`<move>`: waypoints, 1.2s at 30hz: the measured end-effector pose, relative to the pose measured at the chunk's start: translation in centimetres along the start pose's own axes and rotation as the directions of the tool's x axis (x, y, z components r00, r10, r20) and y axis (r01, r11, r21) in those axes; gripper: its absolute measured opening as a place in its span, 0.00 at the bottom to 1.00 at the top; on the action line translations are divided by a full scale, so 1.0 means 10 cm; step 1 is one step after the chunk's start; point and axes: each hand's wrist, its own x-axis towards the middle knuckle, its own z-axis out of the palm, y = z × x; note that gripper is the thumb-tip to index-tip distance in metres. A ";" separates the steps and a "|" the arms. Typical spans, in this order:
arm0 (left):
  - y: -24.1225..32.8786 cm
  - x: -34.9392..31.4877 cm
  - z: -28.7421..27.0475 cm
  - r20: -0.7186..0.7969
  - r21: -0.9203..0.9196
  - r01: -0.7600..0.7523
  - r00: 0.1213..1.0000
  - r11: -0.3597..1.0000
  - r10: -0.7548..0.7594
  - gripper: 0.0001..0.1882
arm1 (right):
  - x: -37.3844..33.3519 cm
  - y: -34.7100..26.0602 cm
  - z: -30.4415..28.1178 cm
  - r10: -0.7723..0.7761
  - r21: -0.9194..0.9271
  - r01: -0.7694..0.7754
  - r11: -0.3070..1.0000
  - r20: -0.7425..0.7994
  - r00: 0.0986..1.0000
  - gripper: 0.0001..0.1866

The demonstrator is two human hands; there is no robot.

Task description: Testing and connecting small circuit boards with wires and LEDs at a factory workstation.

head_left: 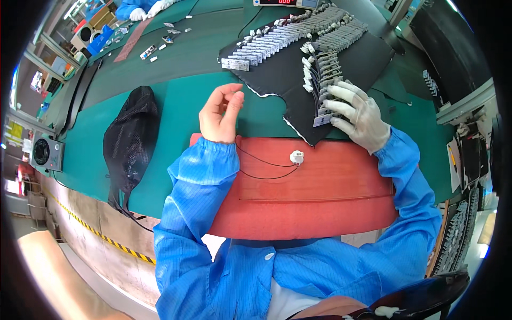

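My left hand [220,113], bare, is raised over the near edge of the green table mat, its fingers loosely curled and the thumb apart; nothing shows in it. My right hand [361,113], in a white glove, rests with spread fingers at the near end of a row of grey metal strips [328,66] with white connectors. Its thumb and fingers lie by the nearest metal strip [323,118]; whether they grip it cannot be seen. A white connector [297,157] with two thin dark wires lies on the red pad [314,213] before me. The wires run toward my left wrist.
More metal strips [266,48] line a black sheet [298,101]. A black mesh bag [133,136] lies left, with a small fan [48,153] beyond. At the back are a digital scale [286,3], scattered small parts [148,52] and a co-worker's gloved hands [146,12].
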 end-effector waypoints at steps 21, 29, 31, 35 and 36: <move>0.33 -0.37 0.44 0.607 0.044 0.185 0.776 0.982 -0.174 0.07 | -0.20 -0.43 -0.31 0.436 0.849 -0.404 -0.340 0.523 0.733 0.17; 0.35 -0.51 0.41 0.532 -0.029 0.173 0.836 0.985 -0.131 0.09 | -0.34 -0.39 -0.26 0.548 0.886 -0.455 -0.086 0.424 0.722 0.20; 0.39 -0.51 0.39 0.611 0.203 -0.274 0.786 0.940 0.097 0.08 | -0.38 -0.37 -0.24 0.471 0.931 -0.364 -0.029 0.334 0.817 0.19; 0.36 -0.50 0.36 0.649 0.267 -0.433 0.741 0.861 0.172 0.10 | -0.30 -0.41 -0.31 0.496 0.862 -0.496 0.104 0.387 0.777 0.20; 0.36 -0.50 0.37 0.642 0.256 -0.453 0.740 0.854 0.200 0.11 | -0.30 -0.40 -0.32 0.511 0.827 -0.539 0.163 0.397 0.763 0.22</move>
